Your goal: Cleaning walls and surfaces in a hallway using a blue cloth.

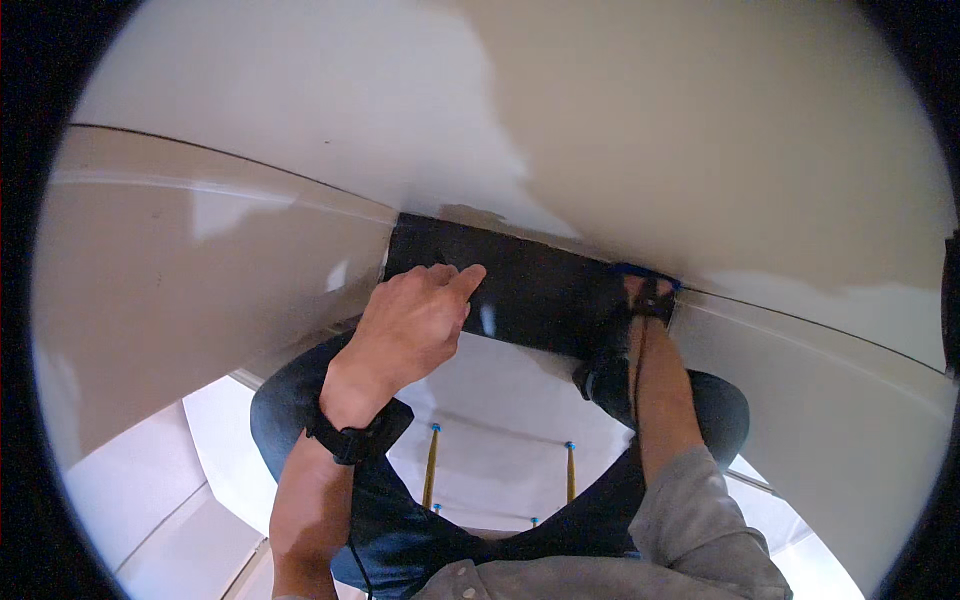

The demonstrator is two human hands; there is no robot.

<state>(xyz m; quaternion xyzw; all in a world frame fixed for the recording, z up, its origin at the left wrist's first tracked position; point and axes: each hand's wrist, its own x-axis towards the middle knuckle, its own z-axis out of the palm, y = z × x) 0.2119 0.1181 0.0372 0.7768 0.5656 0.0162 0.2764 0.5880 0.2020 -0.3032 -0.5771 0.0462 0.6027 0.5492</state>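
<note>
A black rectangular panel lies across the foot of the pale wall, between two side panels. My left hand is over its left part, fingers curled under and partly hidden, the index finger bent toward the right; whether it grips anything is not visible. A dark strap with a black device is on that wrist. My right hand is at the panel's right end, beside a blue edge along the wall. It is dark and mostly hidden, so its grip cannot be made out.
A large pale wall rises in front, with a left side panel and a right side panel meeting it. My knees are spread between them. Below, yellow rods with blue ends stand over a white surface.
</note>
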